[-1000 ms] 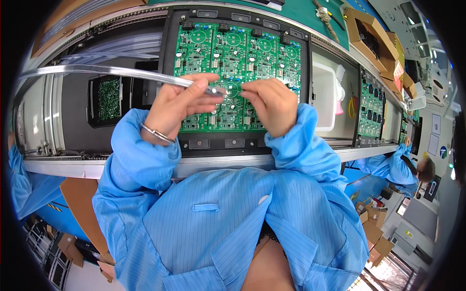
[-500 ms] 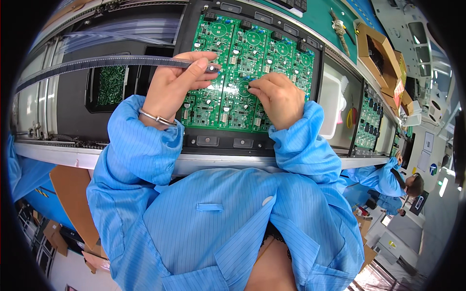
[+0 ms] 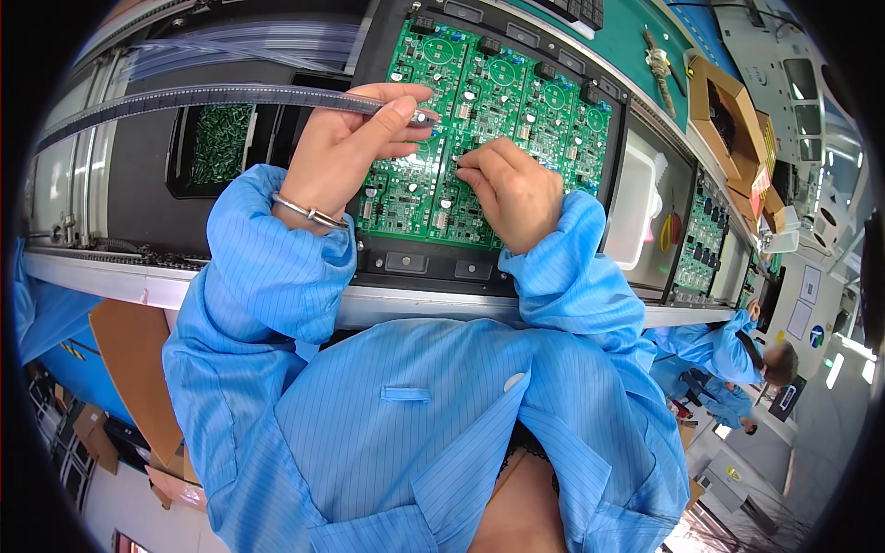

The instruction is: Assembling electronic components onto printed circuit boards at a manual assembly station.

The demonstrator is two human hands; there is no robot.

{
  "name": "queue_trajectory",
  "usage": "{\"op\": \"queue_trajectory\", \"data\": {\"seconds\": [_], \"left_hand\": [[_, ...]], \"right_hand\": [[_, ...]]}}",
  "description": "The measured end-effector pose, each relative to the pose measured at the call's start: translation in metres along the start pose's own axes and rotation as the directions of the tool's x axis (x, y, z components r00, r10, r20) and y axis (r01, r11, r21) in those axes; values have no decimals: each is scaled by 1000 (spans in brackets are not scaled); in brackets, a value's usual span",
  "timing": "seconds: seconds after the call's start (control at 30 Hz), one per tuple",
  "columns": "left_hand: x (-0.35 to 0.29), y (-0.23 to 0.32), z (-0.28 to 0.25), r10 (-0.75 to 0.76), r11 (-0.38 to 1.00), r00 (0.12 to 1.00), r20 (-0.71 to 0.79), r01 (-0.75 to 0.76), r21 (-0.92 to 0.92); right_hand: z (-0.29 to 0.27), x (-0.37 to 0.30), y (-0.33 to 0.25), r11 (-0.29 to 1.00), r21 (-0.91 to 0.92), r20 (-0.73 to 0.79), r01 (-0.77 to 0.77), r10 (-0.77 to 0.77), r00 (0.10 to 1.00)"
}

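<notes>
A panel of green circuit boards [image 3: 392,214] lies in a black frame [image 3: 438,268] in front of me. Over its left part, my left hand [image 3: 346,152] pinches the end of a long dark component tape [image 3: 221,95] between thumb and forefinger. A small round part shows at the tape's tip. From there the strip runs off to the left. My right hand [image 3: 518,195] is closed in a pinch, its fingertips at the middle of the boards. Whatever they may hold is too small to make out.
Left of the frame stands a black bin [image 3: 219,147] with small green parts. Clear plastic tubes [image 3: 240,51] lie behind it. To the right are a white tray [image 3: 631,207], another board panel [image 3: 702,235] and an open cardboard box [image 3: 724,120]. Farther right, people in blue [image 3: 728,350] are at work.
My right hand has shifted left across the boards, closer to my left hand. My left hand keeps its pinch on the tape. The whole view has slid slightly.
</notes>
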State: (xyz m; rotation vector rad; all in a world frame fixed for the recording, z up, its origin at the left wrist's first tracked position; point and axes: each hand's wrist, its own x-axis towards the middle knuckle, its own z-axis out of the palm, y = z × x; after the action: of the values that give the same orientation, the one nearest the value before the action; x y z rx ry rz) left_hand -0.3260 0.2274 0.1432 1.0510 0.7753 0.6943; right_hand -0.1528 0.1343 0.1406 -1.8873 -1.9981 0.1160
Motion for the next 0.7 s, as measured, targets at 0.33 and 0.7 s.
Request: {"op": "queue_trajectory", "data": {"seconds": [0.33, 0.7], "left_hand": [[-5, 4, -4, -104, 993, 995, -5, 103, -55], [2, -7, -2, -94, 994, 993, 67, 98, -52]], "right_hand": [[13, -2, 7, 978, -146, 7, 147, -147, 989], [0, 6, -11, 920, -330, 120, 212, -182, 976]]}}
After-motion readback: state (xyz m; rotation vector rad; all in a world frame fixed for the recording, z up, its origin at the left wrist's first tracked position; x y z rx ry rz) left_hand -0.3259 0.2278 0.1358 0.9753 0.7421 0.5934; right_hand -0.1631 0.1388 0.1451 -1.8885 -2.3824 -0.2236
